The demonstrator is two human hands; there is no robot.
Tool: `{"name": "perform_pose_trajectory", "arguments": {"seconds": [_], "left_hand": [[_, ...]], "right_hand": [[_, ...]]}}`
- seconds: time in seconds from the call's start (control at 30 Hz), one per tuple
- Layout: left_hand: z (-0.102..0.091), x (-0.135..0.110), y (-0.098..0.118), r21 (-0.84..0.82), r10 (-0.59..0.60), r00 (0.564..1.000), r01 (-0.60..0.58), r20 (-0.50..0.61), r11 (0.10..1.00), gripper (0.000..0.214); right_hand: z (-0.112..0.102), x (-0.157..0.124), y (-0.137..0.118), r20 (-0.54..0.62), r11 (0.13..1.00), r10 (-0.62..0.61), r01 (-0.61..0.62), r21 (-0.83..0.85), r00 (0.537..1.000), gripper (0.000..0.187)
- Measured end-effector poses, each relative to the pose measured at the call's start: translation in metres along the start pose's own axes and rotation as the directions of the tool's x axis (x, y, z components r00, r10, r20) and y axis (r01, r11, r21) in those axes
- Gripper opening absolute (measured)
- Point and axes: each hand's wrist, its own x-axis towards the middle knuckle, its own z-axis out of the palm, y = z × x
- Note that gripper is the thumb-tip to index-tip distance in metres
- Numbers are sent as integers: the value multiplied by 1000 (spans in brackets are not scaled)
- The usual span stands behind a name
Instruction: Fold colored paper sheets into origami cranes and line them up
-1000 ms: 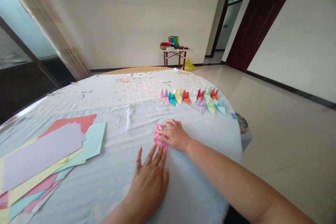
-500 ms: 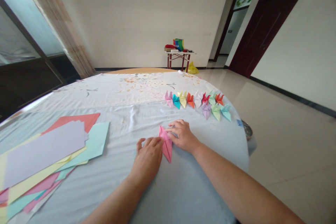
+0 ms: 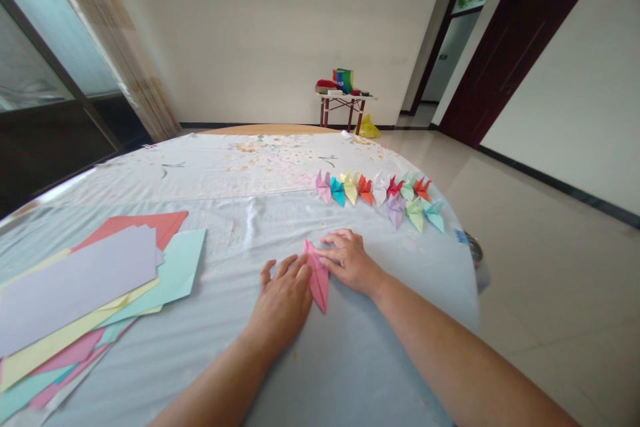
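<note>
A pink folded paper (image 3: pixel 319 283), long and pointed like a narrow diamond, lies on the cloth in front of me with a crease down its middle. My left hand (image 3: pixel 285 290) holds its left edge down, fingers bent and tips on the paper. From the other side, the thumb and fingertips of my right hand (image 3: pixel 349 260) pinch at its upper right edge. Some of the fold is hidden under the fingers. Beyond my right hand stand finished paper cranes (image 3: pixel 365 189) in several colours, set in two rows.
Coloured paper sheets (image 3: pixel 80 280) lie in a loose pile at the left. A pale blue and floral cloth (image 3: pixel 240 233) covers the round table. Against the far wall is a small table (image 3: pixel 345 97) with items on it, and a yellow bag (image 3: pixel 368 127) beside it.
The view has shifted slightly. Both hands stay at the pink paper, with the left fingertips slid a little up along its edge.
</note>
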Motion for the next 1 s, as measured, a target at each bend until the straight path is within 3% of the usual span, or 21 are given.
{"name": "perform_pose_trajectory", "arguments": {"seconds": [0.2,0.53,1.0], "left_hand": [[0,0,0,4,-3,1000,3,-17,1000,24],[0,0,0,24,-5,999,4,42,1000,44],[-1,1,1,51,2,999,-5,49,999,44]], "right_hand": [[-2,1,1,23,1000,3,-4,18,1000,26],[0,1,2,10,999,1,-1,32,1000,25],[2,1,1,-18,999,14,-13,29,1000,24]]}}
